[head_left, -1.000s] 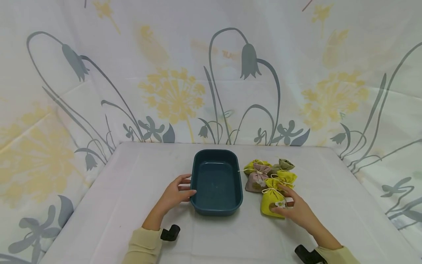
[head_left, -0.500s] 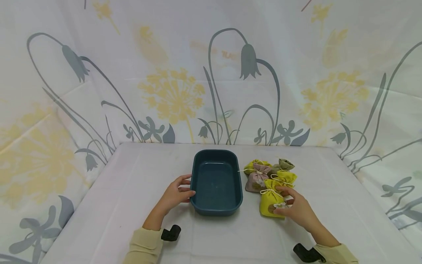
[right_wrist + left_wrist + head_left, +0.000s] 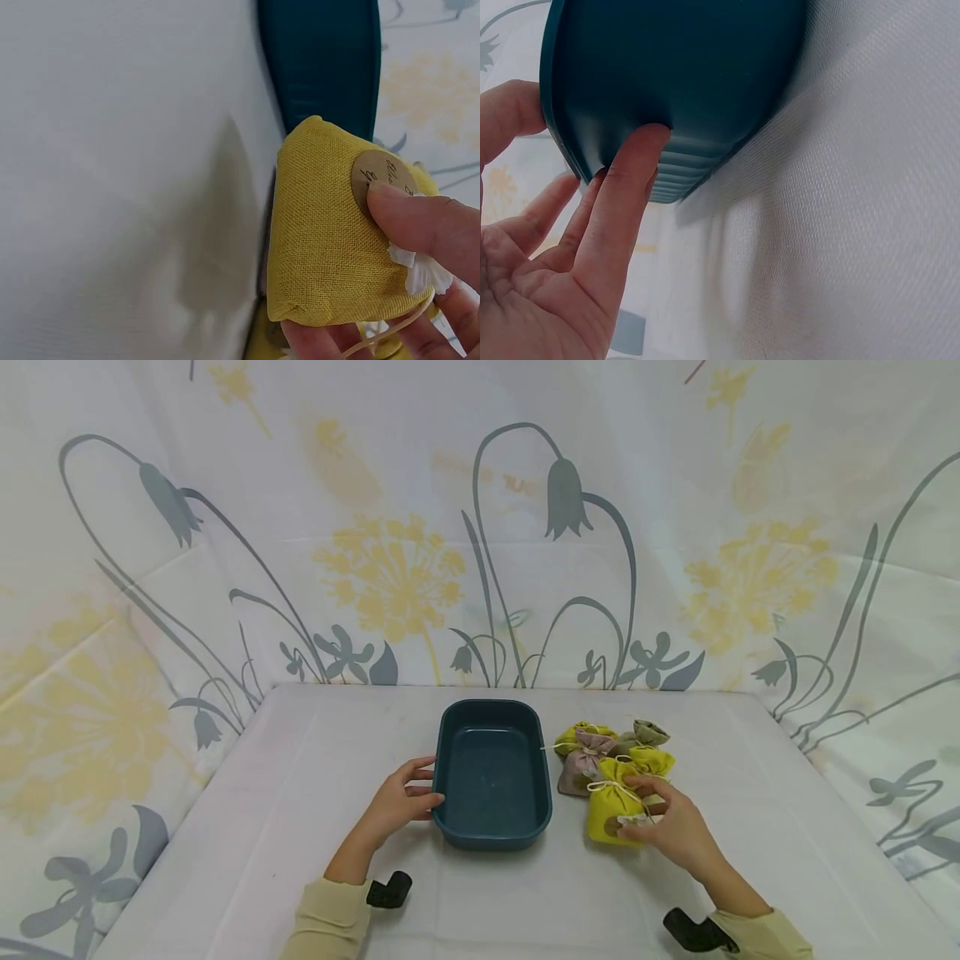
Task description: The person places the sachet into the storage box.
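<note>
A yellow drawstring pouch (image 3: 603, 814) with a round brown label and a small white flower is pinched between the thumb and fingers of my right hand (image 3: 681, 833). In the right wrist view, the thumb presses on the label and fingers show beneath the pouch (image 3: 322, 232). My left hand (image 3: 396, 803) grips the left rim of a dark teal plastic basin (image 3: 492, 785), thumb over the edge. In the left wrist view, a finger lies along the outer wall of the basin (image 3: 697, 67). Nothing lies inside the basin.
Behind the held pouch cluster a pinkish pouch (image 3: 579, 774), an olive green pouch (image 3: 647, 735) and two more yellow pouches, one nearer (image 3: 654, 762). A white cloth (image 3: 300, 777) covers the table. A flower-printed curtain (image 3: 420, 485) hangs at the back.
The right hand has lifted the yellow pouch slightly and shifted it a little left toward the basin. The left hand and basin have stayed in place.
</note>
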Demonstrator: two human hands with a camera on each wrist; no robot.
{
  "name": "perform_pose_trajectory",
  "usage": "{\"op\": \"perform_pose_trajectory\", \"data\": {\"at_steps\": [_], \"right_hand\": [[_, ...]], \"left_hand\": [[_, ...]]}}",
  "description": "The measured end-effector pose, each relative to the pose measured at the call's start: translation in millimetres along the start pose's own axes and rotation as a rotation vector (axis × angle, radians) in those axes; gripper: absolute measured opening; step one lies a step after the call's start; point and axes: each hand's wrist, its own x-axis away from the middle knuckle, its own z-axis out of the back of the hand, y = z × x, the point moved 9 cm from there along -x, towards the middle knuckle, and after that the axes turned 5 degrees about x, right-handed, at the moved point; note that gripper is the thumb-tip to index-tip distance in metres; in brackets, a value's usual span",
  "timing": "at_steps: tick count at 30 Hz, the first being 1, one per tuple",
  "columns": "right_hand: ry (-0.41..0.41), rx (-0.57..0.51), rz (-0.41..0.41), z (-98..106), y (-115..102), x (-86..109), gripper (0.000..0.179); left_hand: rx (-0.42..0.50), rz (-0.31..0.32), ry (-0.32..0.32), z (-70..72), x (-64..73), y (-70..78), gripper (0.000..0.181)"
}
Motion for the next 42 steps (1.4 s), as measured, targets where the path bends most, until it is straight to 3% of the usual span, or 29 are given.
{"op": "perform_pose_trajectory", "data": {"at_steps": [7, 24, 32, 42], "right_hand": [[0.014, 0.001, 0.048, 6.1, -18.4, -5.9, 0.068], [0.017, -0.016, 0.059, 1.2, -50.0, -30.5, 0.069], [0.028, -0.018, 0.084, -4.6, -63.8, -46.8, 0.068], [-0.026, -0.083, 0.074, -20.9, -78.0, -67.3, 0.069]], "left_hand": [[-0.017, 0.004, 0.009, -0.4, 0.1, 0.7, 0.059], [-0.020, 0.006, 0.011, 0.7, 0.6, 1.5, 0.060], [-0.008, -0.005, -0.005, -1.0, 1.5, 3.8, 0.060], [0.001, -0.010, -0.029, -1.4, 3.4, 3.2, 0.061]]}}
